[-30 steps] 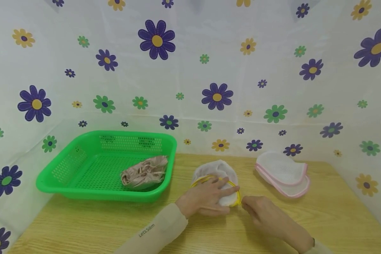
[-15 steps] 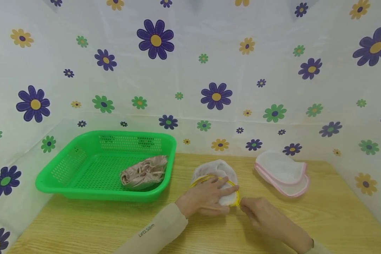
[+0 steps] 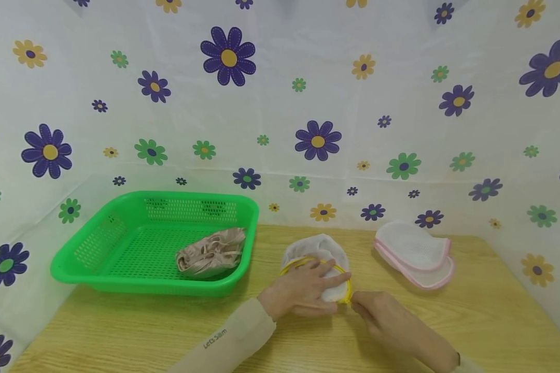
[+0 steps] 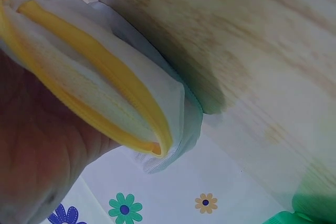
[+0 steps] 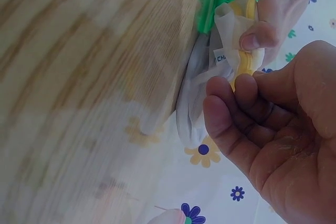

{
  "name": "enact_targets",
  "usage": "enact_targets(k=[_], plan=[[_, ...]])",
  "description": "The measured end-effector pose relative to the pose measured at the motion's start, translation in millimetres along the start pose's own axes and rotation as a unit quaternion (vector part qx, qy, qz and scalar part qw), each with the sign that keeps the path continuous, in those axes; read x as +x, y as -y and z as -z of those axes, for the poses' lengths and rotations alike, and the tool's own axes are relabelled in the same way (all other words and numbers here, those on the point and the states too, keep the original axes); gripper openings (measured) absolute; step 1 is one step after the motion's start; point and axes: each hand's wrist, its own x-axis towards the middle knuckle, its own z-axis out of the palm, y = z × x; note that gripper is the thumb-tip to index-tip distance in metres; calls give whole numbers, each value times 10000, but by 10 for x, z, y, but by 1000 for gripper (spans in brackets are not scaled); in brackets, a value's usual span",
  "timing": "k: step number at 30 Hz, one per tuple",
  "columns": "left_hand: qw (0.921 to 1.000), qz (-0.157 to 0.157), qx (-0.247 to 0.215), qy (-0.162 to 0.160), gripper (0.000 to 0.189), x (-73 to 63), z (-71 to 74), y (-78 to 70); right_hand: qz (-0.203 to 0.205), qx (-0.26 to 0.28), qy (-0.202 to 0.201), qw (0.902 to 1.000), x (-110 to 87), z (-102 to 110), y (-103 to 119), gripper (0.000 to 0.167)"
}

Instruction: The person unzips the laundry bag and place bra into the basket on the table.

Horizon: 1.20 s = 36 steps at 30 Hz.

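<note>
A white mesh laundry bag (image 3: 319,246) with a yellow zipper (image 3: 349,290) lies in the middle of the wooden table. My left hand (image 3: 303,290) spreads its fingers over the top, while its thumb presses the yellow edge in the right wrist view, beside a small label (image 5: 222,56). What the far fingertips do there is hidden. In the left wrist view the yellow-edged opening (image 4: 100,61) gapes. At the bag's right corner, my right hand (image 3: 385,316) pinches the zipper's end between thumb and curled fingers; the slider itself is covered.
A green perforated basket (image 3: 158,285) stands at left with a bundled beige-brown cloth (image 3: 212,254) inside. White mesh pieces with pink trim (image 3: 415,251) overlap at the right rear. A flowered white sheet (image 3: 280,103) hangs behind the table (image 3: 490,316).
Both hands stay nearly still on the bag and zipper. The right hand has shifted very slightly to the left. The head view has drifted a little.
</note>
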Motion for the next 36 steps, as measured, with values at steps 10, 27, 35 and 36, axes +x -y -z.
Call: enact_targets(k=[10, 27, 35, 36], plan=[[9998, -102, 163, -67, 68, -1, 17, -7, -390, 407, 487, 9972, 36, 29, 54, 23], [9999, -24, 153, -22, 68, -3, -1, -12, -106, 340, 240, 9991, 42, -39, 65, 26], [9999, -47, 153, -38, 69, 0, -17, -20, -172, 343, 366, 9986, 52, -30, 54, 25], [9998, -52, 171, -52, 69, 2, -19, -21, -156, 341, 360, 9986, 53, -30, 52, 24]])
